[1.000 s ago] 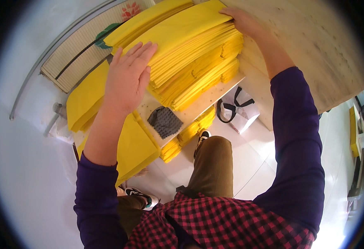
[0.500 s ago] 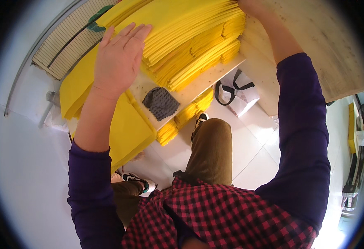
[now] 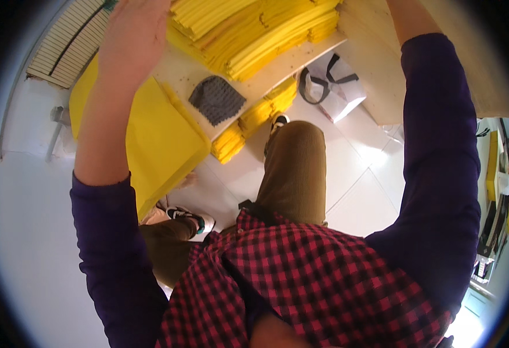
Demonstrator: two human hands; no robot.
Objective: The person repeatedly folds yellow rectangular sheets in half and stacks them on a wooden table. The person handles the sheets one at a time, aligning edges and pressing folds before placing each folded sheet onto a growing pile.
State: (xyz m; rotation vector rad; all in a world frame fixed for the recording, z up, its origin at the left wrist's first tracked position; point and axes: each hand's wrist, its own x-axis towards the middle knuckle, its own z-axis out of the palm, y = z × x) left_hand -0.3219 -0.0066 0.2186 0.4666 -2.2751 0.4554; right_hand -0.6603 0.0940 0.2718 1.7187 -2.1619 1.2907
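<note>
A tall stack of folded yellow sheets (image 3: pixel 260 35) rises on a pale board (image 3: pixel 176 78) at the top of the view. My left hand (image 3: pixel 135 43) is raised at its left side, with the fingers cut off by the top edge. Whether it touches the sheets I cannot tell. My right forearm (image 3: pixel 417 20) reaches up past the stack's right side, and the hand itself lies beyond the frame. Below the stack, a dark grey textured cloth (image 3: pixel 218 100) rests on the board. A larger yellow sheet (image 3: pixel 161 139) hangs over the board's left part, under my left forearm.
More folded yellow pieces (image 3: pixel 257 119) show beneath the board's front edge. On the tiled floor stands a white bag (image 3: pixel 341 93) with black handles, beside a large pale panel (image 3: pixel 446 75). A slatted rack (image 3: pixel 71 43) is at far left. Shelving with assorted items (image 3: pixel 495 191) lines the far right.
Both my arms have moved up and outward, and the right hand has left the frame. The view has shifted, so the stack's upper part is now cut off.
</note>
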